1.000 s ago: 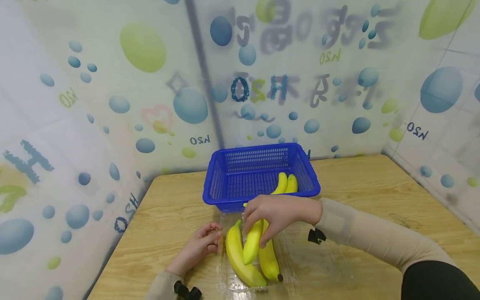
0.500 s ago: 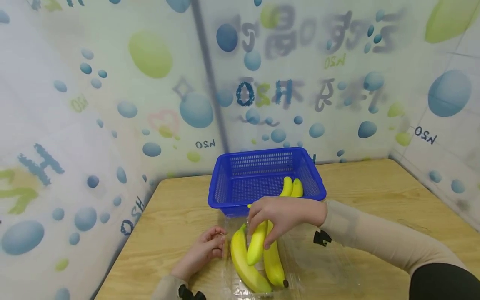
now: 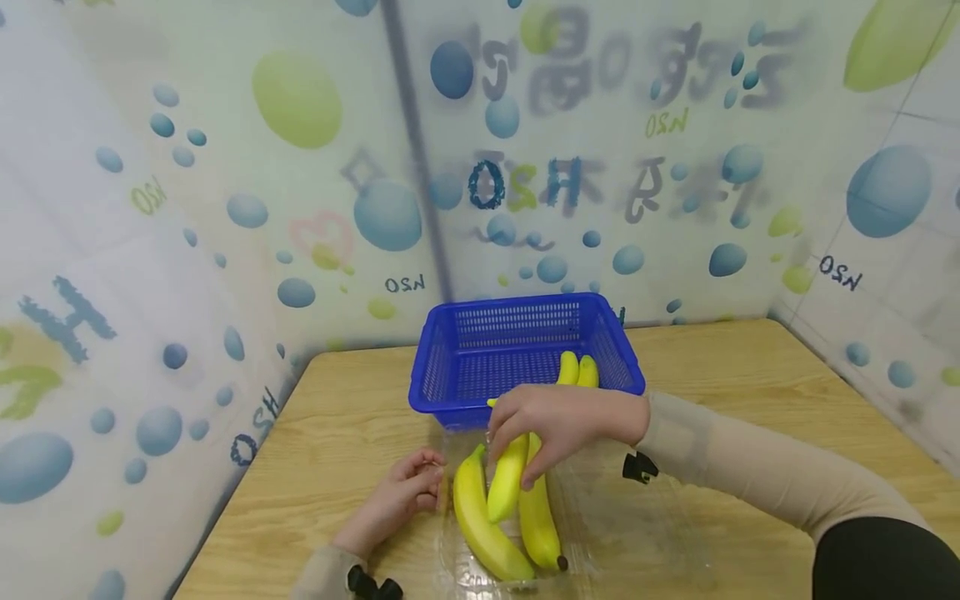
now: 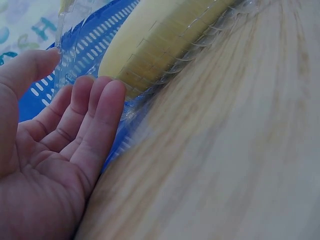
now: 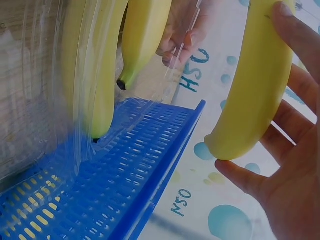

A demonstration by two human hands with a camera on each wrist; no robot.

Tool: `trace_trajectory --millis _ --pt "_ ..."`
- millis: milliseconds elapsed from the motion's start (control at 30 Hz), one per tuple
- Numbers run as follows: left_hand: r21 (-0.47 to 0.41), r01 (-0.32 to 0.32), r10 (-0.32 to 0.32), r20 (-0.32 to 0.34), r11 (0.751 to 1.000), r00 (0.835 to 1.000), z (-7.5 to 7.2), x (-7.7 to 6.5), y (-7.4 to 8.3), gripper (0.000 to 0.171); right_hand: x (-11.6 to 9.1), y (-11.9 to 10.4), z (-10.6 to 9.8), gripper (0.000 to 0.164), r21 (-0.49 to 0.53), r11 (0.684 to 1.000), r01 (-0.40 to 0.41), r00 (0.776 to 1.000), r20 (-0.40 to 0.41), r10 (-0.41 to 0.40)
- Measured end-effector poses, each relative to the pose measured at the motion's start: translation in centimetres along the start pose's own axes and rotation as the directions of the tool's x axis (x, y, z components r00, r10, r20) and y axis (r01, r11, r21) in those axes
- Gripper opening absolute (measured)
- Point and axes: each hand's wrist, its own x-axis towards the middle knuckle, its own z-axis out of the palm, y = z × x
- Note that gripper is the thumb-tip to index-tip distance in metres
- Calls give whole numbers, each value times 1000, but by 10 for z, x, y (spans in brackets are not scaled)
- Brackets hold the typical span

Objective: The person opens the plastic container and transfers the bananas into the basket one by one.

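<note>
My right hand (image 3: pixel 551 425) grips a yellow banana (image 3: pixel 507 479) by thumb and fingers, raised over the clear plastic container (image 3: pixel 573 533). In the right wrist view, this held banana (image 5: pixel 255 85) hangs lengthwise between thumb and fingers. Two more bananas lie inside the container: one on the left (image 3: pixel 480 521) and one with a dark tip (image 3: pixel 540 525) on the right. At the container's left side rests my left hand (image 3: pixel 401 500), its fingertips touching the plastic. The left wrist view has the thumb at the rim and the other fingers (image 4: pixel 107 107) along the outer wall.
Right behind the container stands a blue perforated basket (image 3: pixel 442 400). Two banana ends (image 3: pixel 578 369) show at its right side. The container's clear lid (image 3: pixel 645 533) spreads out to the right on the wooden table (image 3: pixel 750 400). A bubble-patterned curtain (image 3: pixel 322 208) closes off the back and sides.
The view tilted slightly and came back. Both hands keep almost the same place; the held banana sits marginally higher over the container.
</note>
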Motion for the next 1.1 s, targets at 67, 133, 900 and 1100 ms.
trace_trajectory --millis 67,133,900,1100 --pt "4 2 -2 -3 1000 1000 -1 1 0 18 0 0 -2 41 -11 1000 -13 1000 1 13" --pt "11 -1 1 -3 1000 1000 -1 1 1 18 0 2 -3 41 -22 999 -23 1000 1 23" --pt "37 15 -14 -7 999 1000 1 2 2 16 8 20 -33 43 -36 998 -55 998 -1 55" --pt "31 21 -21 -20 999 1000 1 1 1 16 6 27 -33 45 -30 997 -70 997 -33 69"
